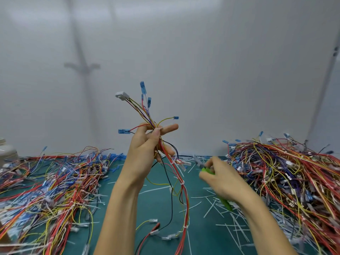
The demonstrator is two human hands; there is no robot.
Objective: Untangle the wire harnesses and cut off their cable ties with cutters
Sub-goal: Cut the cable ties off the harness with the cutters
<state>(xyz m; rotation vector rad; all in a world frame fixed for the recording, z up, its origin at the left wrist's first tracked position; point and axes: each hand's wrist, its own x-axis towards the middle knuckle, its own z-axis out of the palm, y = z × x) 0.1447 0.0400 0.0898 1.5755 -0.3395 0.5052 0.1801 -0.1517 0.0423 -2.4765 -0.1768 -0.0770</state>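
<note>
My left hand (pixel 145 150) holds a wire harness (pixel 181 183) up above the green mat (pixel 161 203), thumb and fingers pinching the bundle with the index finger stretched out. The harness's white connector (pixel 121 95) and blue terminals (pixel 143 87) fan out above the hand; its red, yellow and black wires hang down to the mat, bound by white cable ties (pixel 182 184). My right hand (pixel 219 178) grips green-handled cutters (pixel 208 170), blurred, just right of the hanging wires, jaws pointing up-left.
A big pile of tangled harnesses (pixel 49 186) lies on the left, another pile (pixel 287 177) on the right. Cut white tie pieces (pixel 213 208) litter the mat between them. A white container (pixel 7 151) stands at the far left. A grey wall is behind.
</note>
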